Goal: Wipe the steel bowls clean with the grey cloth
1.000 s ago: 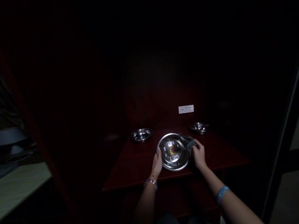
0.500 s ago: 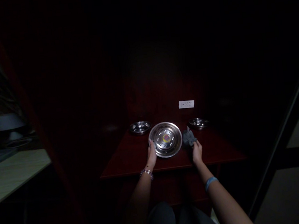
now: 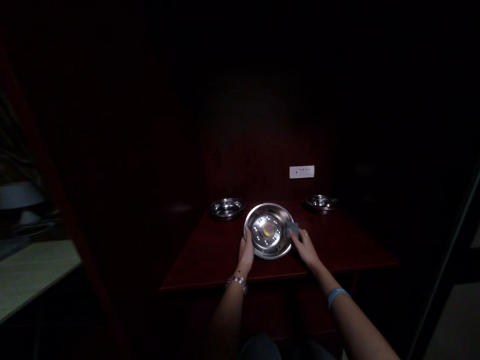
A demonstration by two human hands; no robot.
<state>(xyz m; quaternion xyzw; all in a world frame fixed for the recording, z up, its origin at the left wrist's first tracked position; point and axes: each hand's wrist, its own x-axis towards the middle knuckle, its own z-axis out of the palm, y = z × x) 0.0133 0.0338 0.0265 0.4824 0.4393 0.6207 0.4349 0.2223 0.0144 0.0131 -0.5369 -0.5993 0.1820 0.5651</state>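
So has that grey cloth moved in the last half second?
Yes. The grey cloth in the right hand has come left against the steel plate, farther from the small bowl on the right.

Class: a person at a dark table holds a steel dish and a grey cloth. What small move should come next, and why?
Probably sweep the grey cloth across the steel dish. The left hand steadies the dish's left rim, and the right hand presses the cloth at its right rim, not yet across the middle.

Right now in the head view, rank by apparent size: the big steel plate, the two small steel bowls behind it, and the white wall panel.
1. Big round steel plate, though nearest the camera.
2. Left small steel bowl and right small steel bowl: look alike.
3. White wall panel.
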